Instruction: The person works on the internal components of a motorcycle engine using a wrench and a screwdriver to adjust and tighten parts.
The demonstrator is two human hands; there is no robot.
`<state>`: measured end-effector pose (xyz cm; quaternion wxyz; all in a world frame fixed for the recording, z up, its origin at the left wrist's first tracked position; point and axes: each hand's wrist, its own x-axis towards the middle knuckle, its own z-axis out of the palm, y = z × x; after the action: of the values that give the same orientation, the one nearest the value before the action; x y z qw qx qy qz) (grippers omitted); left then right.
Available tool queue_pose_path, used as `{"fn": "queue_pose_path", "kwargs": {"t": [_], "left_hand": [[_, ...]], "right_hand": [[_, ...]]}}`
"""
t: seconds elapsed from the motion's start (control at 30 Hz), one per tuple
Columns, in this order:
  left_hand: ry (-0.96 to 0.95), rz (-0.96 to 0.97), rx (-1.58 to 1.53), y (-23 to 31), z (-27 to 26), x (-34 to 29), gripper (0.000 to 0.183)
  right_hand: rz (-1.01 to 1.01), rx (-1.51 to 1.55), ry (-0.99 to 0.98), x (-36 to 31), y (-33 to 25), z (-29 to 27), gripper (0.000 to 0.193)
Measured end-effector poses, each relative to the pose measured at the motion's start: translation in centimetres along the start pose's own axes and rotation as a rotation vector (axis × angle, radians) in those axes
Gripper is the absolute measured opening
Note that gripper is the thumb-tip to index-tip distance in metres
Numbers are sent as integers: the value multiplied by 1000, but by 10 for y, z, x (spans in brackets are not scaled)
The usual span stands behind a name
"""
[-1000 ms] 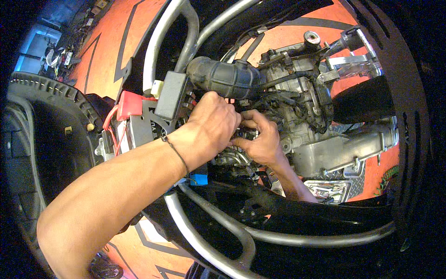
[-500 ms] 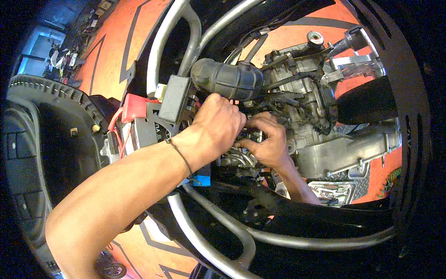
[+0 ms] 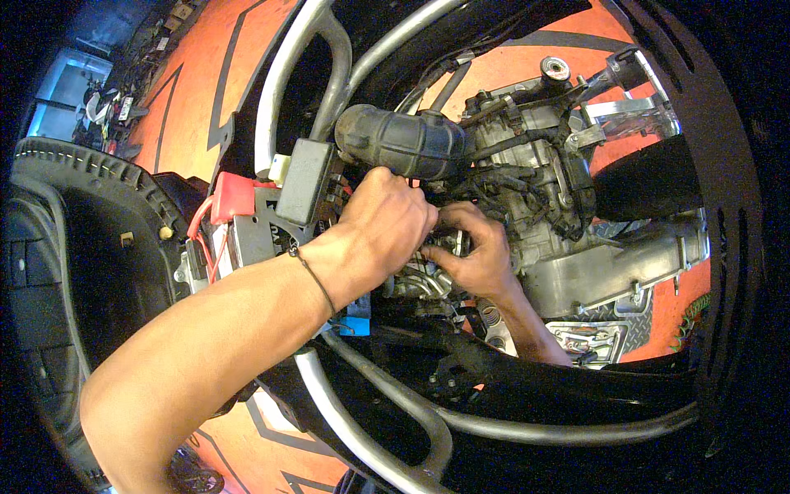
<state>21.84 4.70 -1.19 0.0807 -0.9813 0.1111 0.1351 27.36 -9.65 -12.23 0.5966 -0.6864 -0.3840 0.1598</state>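
My left hand [image 3: 385,221], with a thin dark cord round its wrist, is closed over the engine bay just below a ribbed black rubber intake duct [image 3: 403,142]. Its fingertips curl down out of sight, so what they grip is hidden. From the lower right, my right hand [image 3: 476,251] reaches through the frame opening. Its thumb and index finger curve toward my left hand's fingers, almost meeting there, and whatever lies between them cannot be made out. Cables, hoses and metal parts [image 3: 420,284] crowd under both hands. The metal engine [image 3: 531,177] stands to their right.
Silver frame tubes [image 3: 527,424] bend around the opening. A battery with a red terminal cover [image 3: 233,198] and a black box [image 3: 304,183] sit left of my hands. Below lies a tray of tools [image 3: 588,339] on the orange floor. A black plastic shell [image 3: 107,222] is at far left.
Both hands stay in almost the same place. My right thumb and index finger have shifted slightly against my left hand; the whole view has moved a little.
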Motion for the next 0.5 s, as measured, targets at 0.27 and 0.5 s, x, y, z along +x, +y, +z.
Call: {"fn": "queue_pose_path", "kwargs": {"t": [0.27,0.5], "left_hand": [[-182,-6,-71,-1,-13,2,38],[-205,-105,-104,5,-17,8,17]], "right_hand": [[11,-21,5,0,4,0,25],[145,81,-148,8,1,-9,14]]}}
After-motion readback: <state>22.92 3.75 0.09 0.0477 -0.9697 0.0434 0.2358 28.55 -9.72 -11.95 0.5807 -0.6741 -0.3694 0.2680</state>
